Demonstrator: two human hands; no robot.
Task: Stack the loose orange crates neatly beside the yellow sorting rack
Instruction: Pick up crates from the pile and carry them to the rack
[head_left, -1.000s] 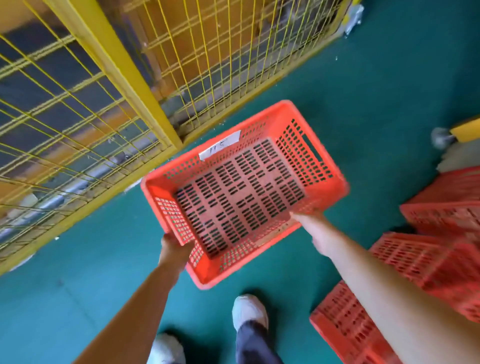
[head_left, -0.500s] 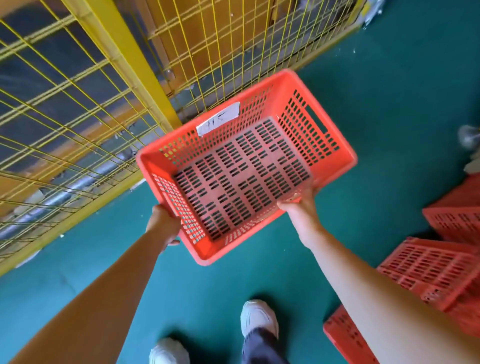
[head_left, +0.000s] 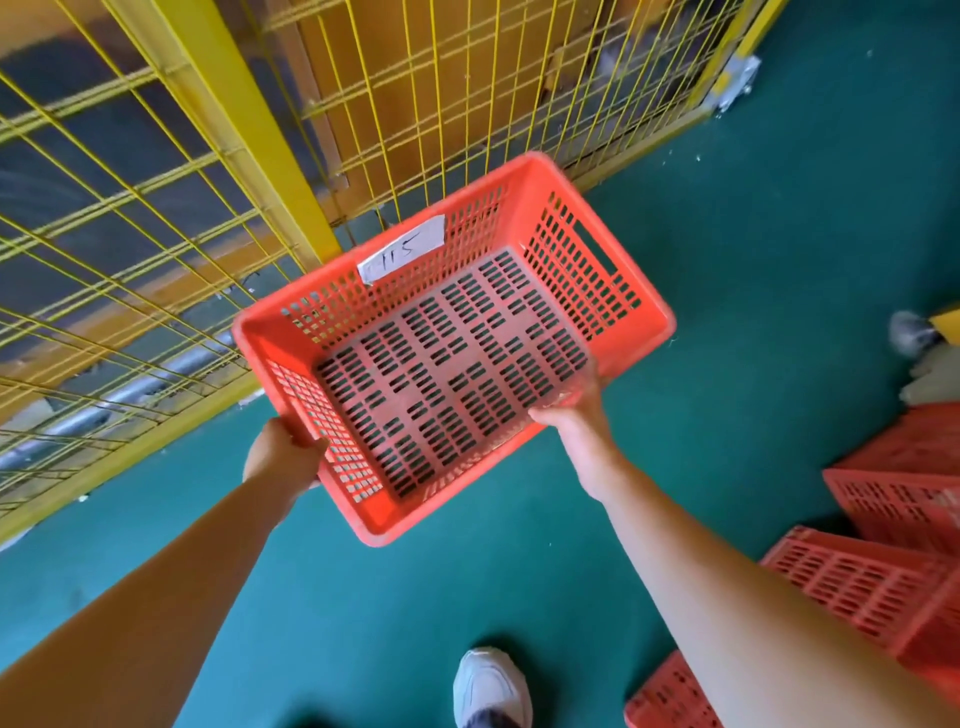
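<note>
A person carries an orange crate (head_left: 452, 353) toward the yellow rack (head_left: 244, 119), arms now stretched well forward. Over the past second the crate moves up and away from the body, and its far corner now overlaps the rack's bottom rail in the head view; whether they touch cannot be told. The left hand (head_left: 283, 457) grips the near short end, and the right hand (head_left: 571, 423) grips the long side's rim, fingers wrapped on the plastic and mostly hidden by it. The crate hangs tilted above the green floor (head_left: 779, 260), open side up, with a paper label (head_left: 402, 249) on its far wall. More crates (head_left: 883, 587) lie loose at the right. Set-down beside the rack looks close but not yet done.
</note>
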